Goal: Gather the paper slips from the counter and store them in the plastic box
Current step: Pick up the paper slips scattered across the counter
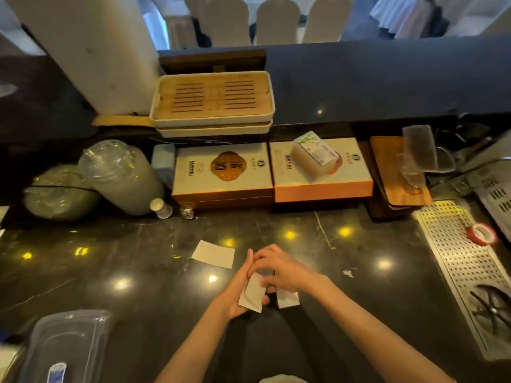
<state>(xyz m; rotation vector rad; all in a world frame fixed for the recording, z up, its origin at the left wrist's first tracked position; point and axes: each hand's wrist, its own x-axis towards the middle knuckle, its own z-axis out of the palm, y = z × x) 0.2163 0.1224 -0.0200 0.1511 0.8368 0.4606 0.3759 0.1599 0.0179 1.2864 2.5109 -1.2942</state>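
Note:
My left hand [237, 293] holds a small stack of white paper slips [252, 293] upright near the middle of the dark marble counter [138, 286]. My right hand [282, 268] lies over the top of that stack, fingers curled on it. One white slip [287, 298] lies flat on the counter just right of the stack, under my right wrist. Another slip [213, 254] lies flat to the upper left of my hands. The clear plastic box [66, 344] stands at the lower left, near the counter's front edge.
Two flat gift boxes [222, 168] and a tissue pack [315, 154] line the back, with plastic cup stacks [121, 175] at left. A perforated metal drip tray [464, 269] with a red tape roll [481, 234] runs along the right.

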